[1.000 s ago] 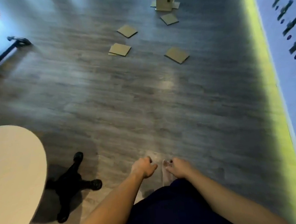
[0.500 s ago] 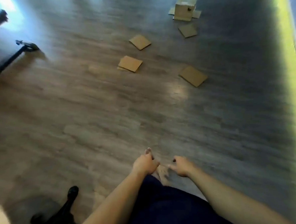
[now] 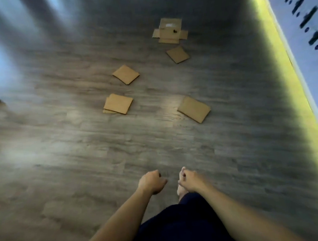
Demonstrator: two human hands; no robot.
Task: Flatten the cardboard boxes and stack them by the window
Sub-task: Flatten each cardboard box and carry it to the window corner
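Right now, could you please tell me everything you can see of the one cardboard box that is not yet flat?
The brown cardboard box still standing sits upright on the grey wood-look floor, farthest from the person. Flaps splay flat on the floor around its base. A pale label and a small dark mark show, blurred. No hand touches it.

both fists empty, flattened cardboard and upright box ahead

head view | worn high; faces forward-down | floor distant
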